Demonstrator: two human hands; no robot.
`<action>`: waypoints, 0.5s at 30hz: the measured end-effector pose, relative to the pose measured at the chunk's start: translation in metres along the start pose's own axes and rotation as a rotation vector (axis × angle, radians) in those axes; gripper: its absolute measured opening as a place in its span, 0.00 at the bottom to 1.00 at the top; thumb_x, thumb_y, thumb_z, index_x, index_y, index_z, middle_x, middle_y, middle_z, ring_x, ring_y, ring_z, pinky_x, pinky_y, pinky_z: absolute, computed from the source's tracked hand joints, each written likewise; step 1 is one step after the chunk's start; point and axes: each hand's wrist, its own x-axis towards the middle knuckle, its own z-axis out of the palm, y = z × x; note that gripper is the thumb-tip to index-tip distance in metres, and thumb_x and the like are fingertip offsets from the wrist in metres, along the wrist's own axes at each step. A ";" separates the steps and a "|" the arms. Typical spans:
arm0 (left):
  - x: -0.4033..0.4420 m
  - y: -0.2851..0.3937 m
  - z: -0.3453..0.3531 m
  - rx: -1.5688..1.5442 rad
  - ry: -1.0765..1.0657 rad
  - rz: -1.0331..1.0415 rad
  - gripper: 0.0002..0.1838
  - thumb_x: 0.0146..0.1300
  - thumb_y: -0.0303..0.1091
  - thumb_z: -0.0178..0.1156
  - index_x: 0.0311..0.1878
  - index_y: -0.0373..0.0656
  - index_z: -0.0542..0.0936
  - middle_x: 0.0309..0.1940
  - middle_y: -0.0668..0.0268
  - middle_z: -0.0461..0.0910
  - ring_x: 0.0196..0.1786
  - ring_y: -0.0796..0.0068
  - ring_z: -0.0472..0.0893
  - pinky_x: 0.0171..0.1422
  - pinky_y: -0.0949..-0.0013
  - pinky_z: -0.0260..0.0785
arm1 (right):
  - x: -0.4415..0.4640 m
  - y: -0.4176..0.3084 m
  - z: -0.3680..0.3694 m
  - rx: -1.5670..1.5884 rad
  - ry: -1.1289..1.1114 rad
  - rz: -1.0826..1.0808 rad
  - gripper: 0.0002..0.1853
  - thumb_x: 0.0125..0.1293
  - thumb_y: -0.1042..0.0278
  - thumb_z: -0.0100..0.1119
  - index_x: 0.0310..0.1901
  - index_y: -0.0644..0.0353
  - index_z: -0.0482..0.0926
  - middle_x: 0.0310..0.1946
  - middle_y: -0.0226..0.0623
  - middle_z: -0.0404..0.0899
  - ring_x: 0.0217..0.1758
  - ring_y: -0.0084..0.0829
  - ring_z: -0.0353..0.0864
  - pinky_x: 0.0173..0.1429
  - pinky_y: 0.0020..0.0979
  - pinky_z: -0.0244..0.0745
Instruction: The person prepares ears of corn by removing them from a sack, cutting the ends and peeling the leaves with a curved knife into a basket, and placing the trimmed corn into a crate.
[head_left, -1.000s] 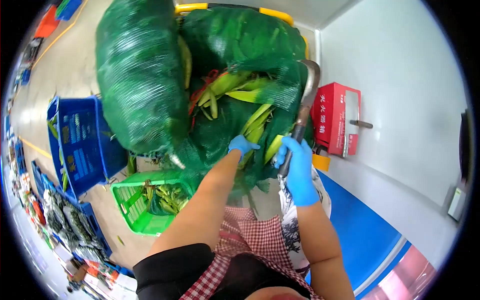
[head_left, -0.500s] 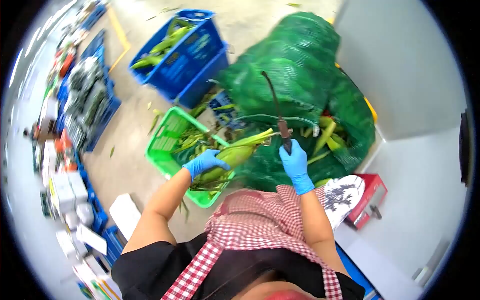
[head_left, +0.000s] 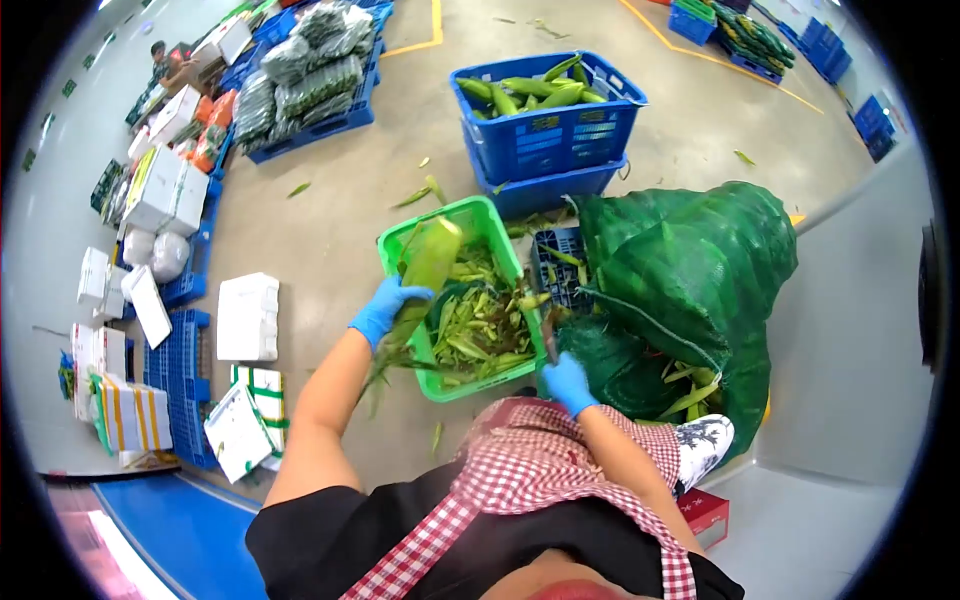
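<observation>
My left hand [head_left: 388, 310], in a blue glove, is closed around an ear of corn [head_left: 432, 258] in green husk, over the left side of a green crate [head_left: 391, 243]. The cut pale end of the ear points up and away from me. My right hand [head_left: 569, 383], also gloved, grips the handle of a curved knife [head_left: 549, 335] at the crate's right edge. Husk pieces and leaves [head_left: 478, 325] lie in the crate. To the right, a large green mesh sack [head_left: 690, 265] rests on another mesh sack with husks at its opening.
Stacked blue crates [head_left: 548, 145] with corn on top stand beyond the green crate. A dark blue crate [head_left: 557, 240] sits beside the sack. White foam boxes [head_left: 248, 318] and blue pallets [head_left: 180, 375] are at the left, with a person [head_left: 162, 65] far back. A red box [head_left: 706, 518] lies at right.
The view has swung left. My left hand has gone from the sack to the green crate with an ear of corn, and a cut end now shows. My right hand has lowered the knife to the crate.
</observation>
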 end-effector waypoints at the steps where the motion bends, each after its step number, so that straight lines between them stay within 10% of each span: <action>1: -0.002 -0.006 -0.003 -0.177 -0.014 0.051 0.28 0.45 0.28 0.67 0.53 0.37 0.74 0.44 0.62 0.79 0.43 0.68 0.79 0.51 0.66 0.72 | 0.005 0.003 -0.009 0.090 -0.021 0.032 0.16 0.54 0.59 0.55 0.36 0.65 0.74 0.29 0.52 0.78 0.32 0.47 0.80 0.39 0.42 0.74; 4: 0.015 0.002 0.010 -0.549 0.010 0.273 0.25 0.50 0.25 0.64 0.54 0.39 0.72 0.46 0.63 0.77 0.49 0.66 0.76 0.57 0.63 0.70 | 0.016 -0.027 -0.054 0.145 -0.022 -0.049 0.12 0.55 0.62 0.57 0.33 0.63 0.72 0.22 0.43 0.75 0.22 0.35 0.76 0.31 0.37 0.72; 6: 0.032 0.009 0.016 -0.735 0.079 0.364 0.25 0.53 0.27 0.63 0.55 0.39 0.70 0.49 0.63 0.75 0.52 0.65 0.75 0.60 0.60 0.68 | -0.011 -0.078 -0.094 0.241 0.090 -0.177 0.16 0.57 0.58 0.56 0.40 0.62 0.74 0.31 0.50 0.78 0.34 0.48 0.79 0.38 0.41 0.72; 10: 0.060 0.019 0.037 -0.966 0.160 0.480 0.25 0.50 0.25 0.66 0.53 0.40 0.72 0.47 0.63 0.75 0.51 0.63 0.75 0.60 0.60 0.67 | -0.043 -0.151 -0.118 0.888 0.601 -0.522 0.04 0.65 0.71 0.53 0.36 0.58 0.69 0.20 0.26 0.68 0.23 0.18 0.69 0.29 0.25 0.66; 13: 0.059 0.021 0.058 -1.086 0.177 0.451 0.26 0.47 0.23 0.68 0.52 0.40 0.73 0.47 0.62 0.75 0.51 0.64 0.74 0.59 0.59 0.68 | -0.031 -0.159 -0.064 1.308 0.494 -0.535 0.06 0.65 0.71 0.54 0.38 0.62 0.70 0.23 0.32 0.71 0.25 0.25 0.70 0.32 0.27 0.69; 15: 0.061 0.013 0.068 -0.965 0.283 0.526 0.25 0.47 0.23 0.67 0.52 0.40 0.73 0.48 0.62 0.75 0.51 0.64 0.74 0.58 0.60 0.69 | -0.010 -0.119 -0.004 0.172 0.245 -0.257 0.16 0.61 0.60 0.52 0.39 0.67 0.72 0.35 0.54 0.77 0.40 0.51 0.78 0.45 0.43 0.72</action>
